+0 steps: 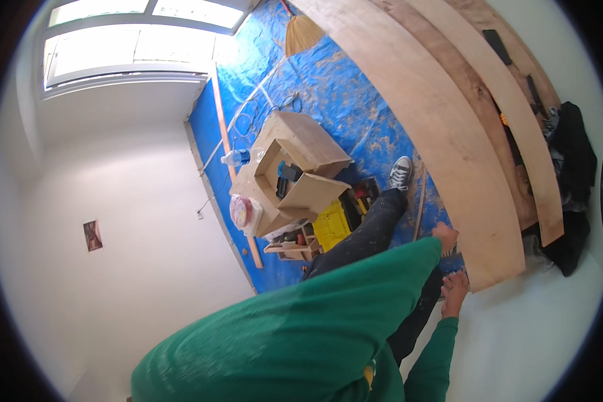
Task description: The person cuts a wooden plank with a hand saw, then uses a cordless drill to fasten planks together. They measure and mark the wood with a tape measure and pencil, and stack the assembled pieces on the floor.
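Observation:
A wide, pale wooden board [462, 134] runs from the top of the view down to its near end at the right. My left hand [445, 236] is closed at the board's left edge, with its fingertips partly hidden. Close to the near corner of the same board, my right hand [454, 289] has its fingers bent against the edge. Both arms are in green sleeves. Beyond the wide board lies a narrower wooden strip [509, 87], resting over another reddish-brown board [472, 87].
Blue sheeting [362, 120] strewn with dust covers the floor. Left of my legs stand an open cardboard box [315, 191] on a wooden box [308, 137], a yellow toolbox [331, 226] and a wooden tool tray [295, 251]. A broom [301, 35] is farther off. Dark-handled tools [497, 47] lie on the boards.

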Tool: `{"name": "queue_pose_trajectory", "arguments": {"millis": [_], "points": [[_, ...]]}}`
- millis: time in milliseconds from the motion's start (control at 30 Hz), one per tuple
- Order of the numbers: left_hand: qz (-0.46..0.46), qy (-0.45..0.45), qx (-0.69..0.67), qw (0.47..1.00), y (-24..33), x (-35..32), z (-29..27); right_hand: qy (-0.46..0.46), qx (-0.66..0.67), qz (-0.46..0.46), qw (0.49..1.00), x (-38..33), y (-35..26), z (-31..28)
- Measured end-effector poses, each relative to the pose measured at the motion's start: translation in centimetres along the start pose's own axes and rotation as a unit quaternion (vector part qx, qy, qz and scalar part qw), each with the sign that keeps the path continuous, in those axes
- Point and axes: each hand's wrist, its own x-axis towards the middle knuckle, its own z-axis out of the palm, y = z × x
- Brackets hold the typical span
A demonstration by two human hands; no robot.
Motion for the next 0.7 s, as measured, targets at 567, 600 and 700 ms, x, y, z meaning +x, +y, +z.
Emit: {"name": "queue_pose_trajectory", "arguments": {"millis": [567, 600, 700], "points": [[0.189, -0.110, 0.033, 0.975, -19.7, -14.3, -36.3, -0.007, -0.135, -0.001, 0.991, -8.5, -2.7, -13.6], [0.023, -0.123, -0.009, 0.992, -24.0, -15.5, -37.8, -0.014, -0.135, 0.006, 0.991, -9.0, -1.8, -13.9], [-0.091, -0.118, 0.249, 0.957, -33.3, -18.8, -38.3, -0.038, -0.127, 0.032, 0.991, -9.3, 1.9, -15.2]]}}
